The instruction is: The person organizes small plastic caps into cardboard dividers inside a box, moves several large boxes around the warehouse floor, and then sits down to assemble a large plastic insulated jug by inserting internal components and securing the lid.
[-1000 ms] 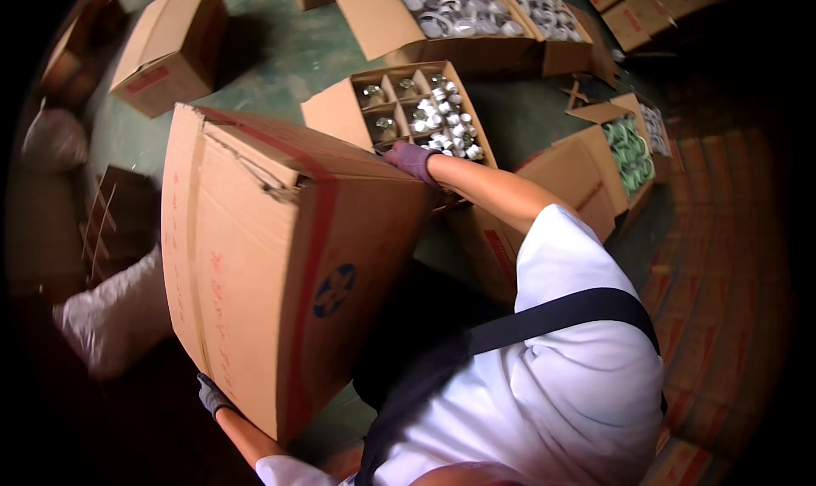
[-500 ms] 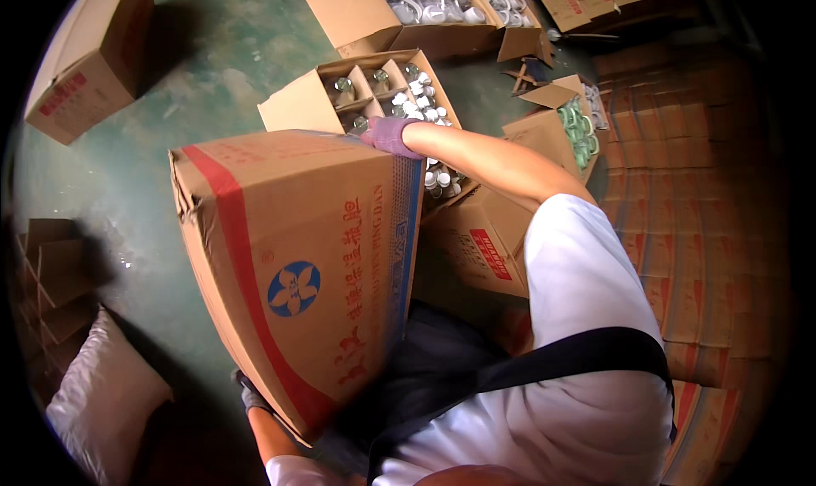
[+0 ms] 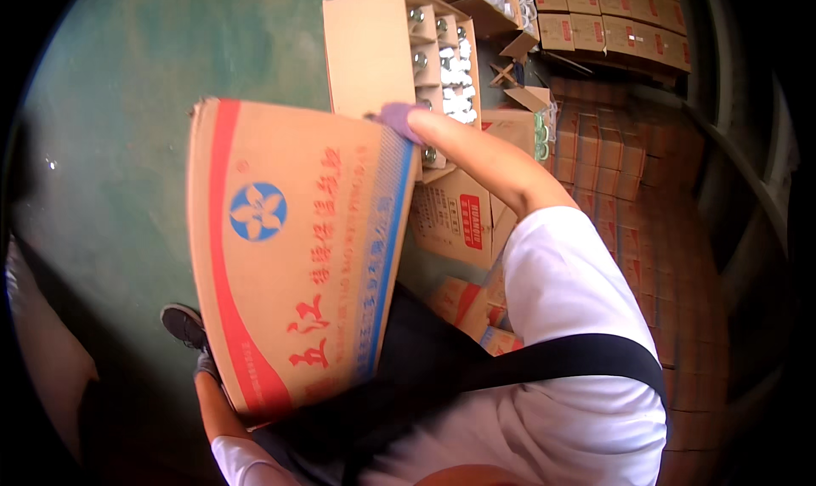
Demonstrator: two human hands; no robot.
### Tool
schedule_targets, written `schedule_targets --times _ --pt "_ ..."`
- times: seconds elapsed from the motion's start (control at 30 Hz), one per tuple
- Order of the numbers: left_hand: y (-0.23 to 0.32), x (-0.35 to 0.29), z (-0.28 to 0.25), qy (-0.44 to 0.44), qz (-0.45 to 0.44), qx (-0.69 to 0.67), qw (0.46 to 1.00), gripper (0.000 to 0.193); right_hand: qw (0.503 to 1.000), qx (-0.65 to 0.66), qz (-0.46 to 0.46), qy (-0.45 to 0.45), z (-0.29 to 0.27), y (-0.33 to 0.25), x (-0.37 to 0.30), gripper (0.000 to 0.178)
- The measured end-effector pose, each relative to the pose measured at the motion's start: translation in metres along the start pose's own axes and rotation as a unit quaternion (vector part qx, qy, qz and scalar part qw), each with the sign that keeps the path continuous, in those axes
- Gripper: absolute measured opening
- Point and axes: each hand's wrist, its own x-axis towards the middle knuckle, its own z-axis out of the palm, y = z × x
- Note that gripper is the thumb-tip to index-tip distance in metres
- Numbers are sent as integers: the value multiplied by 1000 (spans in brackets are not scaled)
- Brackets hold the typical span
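A large cardboard box (image 3: 289, 257) with red and blue bands and a round blue flower emblem is tilted in front of my body, between both hands. My right hand (image 3: 399, 121), in a purple glove, grips its upper right corner. Low on its left side, my left hand (image 3: 206, 365) in a greyish glove holds the edge; most of its fingers are hidden behind the box. Just beyond my right hand stands an open carton (image 3: 370, 57) with dividers, holding glass vessels and several white-capped pieces (image 3: 457, 82).
A printed carton (image 3: 450, 218) stands below the open one. Stacked boxes (image 3: 608, 14) fill the far right, with more rows (image 3: 595, 146) along the right side. My dark shoe (image 3: 181, 324) is on the green floor (image 3: 170, 78). A pale sack (image 3: 47, 333) lies at the left.
The held box has turned so its printed side faces me more, and its top is no longer seen. My view has shifted; the open carton now appears higher. My shoe has come into sight.
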Motion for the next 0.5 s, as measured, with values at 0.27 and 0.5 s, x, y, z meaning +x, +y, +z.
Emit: schedule_targets --times 0.27,0.5 --pt "115 -148 -15 163 214 432 861 52 612 743 47 266 93 -36 -25 18" --pt "205 -297 53 74 459 174 868 62 260 932 114 224 180 -179 -76 32"
